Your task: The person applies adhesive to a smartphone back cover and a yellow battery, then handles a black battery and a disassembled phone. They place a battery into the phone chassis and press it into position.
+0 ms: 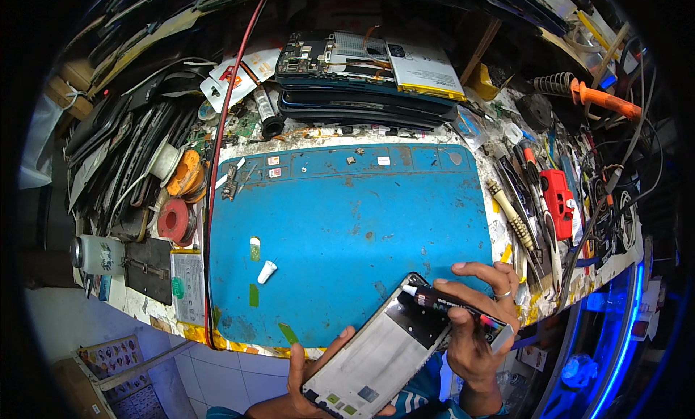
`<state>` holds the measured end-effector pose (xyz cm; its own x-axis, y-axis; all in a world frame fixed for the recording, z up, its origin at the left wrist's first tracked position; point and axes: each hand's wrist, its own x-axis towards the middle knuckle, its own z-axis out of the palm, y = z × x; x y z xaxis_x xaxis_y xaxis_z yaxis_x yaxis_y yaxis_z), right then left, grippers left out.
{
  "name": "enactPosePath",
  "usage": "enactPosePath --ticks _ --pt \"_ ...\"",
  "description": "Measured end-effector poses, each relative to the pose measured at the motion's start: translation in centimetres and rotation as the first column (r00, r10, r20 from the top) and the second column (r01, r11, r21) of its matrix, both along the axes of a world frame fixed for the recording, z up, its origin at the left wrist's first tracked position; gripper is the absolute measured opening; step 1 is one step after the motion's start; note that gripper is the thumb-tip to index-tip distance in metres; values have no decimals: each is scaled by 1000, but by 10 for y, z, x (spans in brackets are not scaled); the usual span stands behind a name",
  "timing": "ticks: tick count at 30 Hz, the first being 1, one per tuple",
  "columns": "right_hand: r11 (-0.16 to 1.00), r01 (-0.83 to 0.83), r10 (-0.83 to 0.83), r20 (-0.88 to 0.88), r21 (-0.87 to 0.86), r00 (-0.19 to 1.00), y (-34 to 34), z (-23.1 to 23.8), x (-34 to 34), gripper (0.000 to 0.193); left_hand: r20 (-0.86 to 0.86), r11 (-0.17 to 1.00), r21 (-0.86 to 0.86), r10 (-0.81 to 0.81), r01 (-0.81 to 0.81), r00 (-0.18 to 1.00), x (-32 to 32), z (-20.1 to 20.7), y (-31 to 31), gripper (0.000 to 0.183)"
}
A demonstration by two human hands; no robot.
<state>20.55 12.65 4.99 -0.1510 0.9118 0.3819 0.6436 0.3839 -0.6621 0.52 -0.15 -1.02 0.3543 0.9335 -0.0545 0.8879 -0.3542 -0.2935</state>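
Note:
My left hand (pixel 310 372) grips the lower left side of a phone frame (pixel 373 357), which is tilted at the mat's front edge. The frame has a silver-grey middle and a black upper part. My right hand (pixel 481 325) holds a black glue tube (pixel 447 305) between thumb and fingers. Its white nozzle tip points left, over the frame's top end; whether it touches is hard to make out. A small white cap (pixel 267 271) lies on the blue mat (pixel 326 216), beside green-and-white film strips (pixel 254 294).
Stacked phones (pixel 362 100) with a loose battery (pixel 426 68) stand behind the mat. Solder spools (pixel 176 220) and another battery (pixel 188 285) sit left. At right are screwdrivers (pixel 510 215), a red tool (pixel 556 203) and an orange-handled soldering iron (pixel 607 100). A red cable (pixel 224 122) crosses the mat's left edge.

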Motion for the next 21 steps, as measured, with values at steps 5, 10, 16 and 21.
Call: enactPosePath --ticks 5,10,16,21 --pt "1000 -3 3 9 -2 1000 0 0 0 19 3 998 59 4 -4 1000 1 -4 -1 85" --pt "1000 29 -29 -2 8 1000 0 0 0 19 10 994 110 -19 17 1000 -1 -7 -1 86" --pt "999 32 -32 -4 16 999 1 0 -1 19 17 995 89 -39 38 999 -3 -5 0 88" --pt "999 44 -44 -9 15 999 1 0 -1 19 -11 999 24 -37 37 999 -4 -2 -1 90"
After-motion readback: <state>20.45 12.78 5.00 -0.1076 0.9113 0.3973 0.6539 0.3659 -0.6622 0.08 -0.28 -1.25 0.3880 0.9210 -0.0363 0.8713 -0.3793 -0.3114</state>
